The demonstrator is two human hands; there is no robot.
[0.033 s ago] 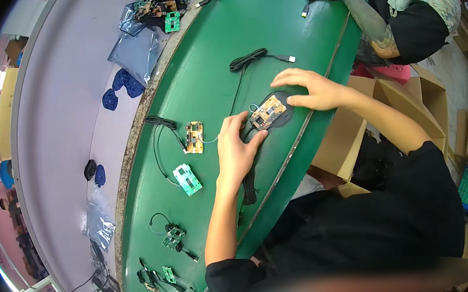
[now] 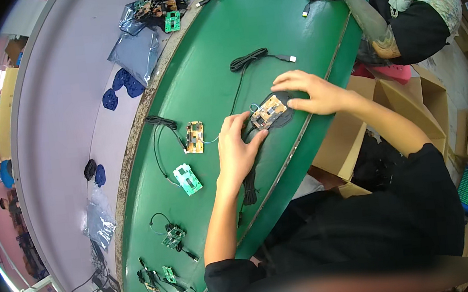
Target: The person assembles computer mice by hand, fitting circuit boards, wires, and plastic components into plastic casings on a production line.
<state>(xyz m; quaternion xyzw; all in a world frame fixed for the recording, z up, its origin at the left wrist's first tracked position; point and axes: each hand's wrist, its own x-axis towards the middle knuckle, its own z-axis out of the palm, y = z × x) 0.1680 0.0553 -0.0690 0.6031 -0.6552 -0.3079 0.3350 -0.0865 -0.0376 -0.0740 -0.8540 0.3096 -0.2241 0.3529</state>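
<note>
left hand (image 2: 235,150): fingers apart at shell (image 2: 287,118) edge, contact unclear | right hand (image 2: 320,94): fingers apart, thumb by shell | board (image 2: 269,112) on shell | green bench (image 2: 203,74) beneath

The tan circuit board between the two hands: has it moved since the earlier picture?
No; the tan circuit board keeps its place, judged against the speckled table edge.

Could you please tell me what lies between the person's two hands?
In the head view, a tan circuit board on a black rounded base lies between the left hand and the right hand.
</note>
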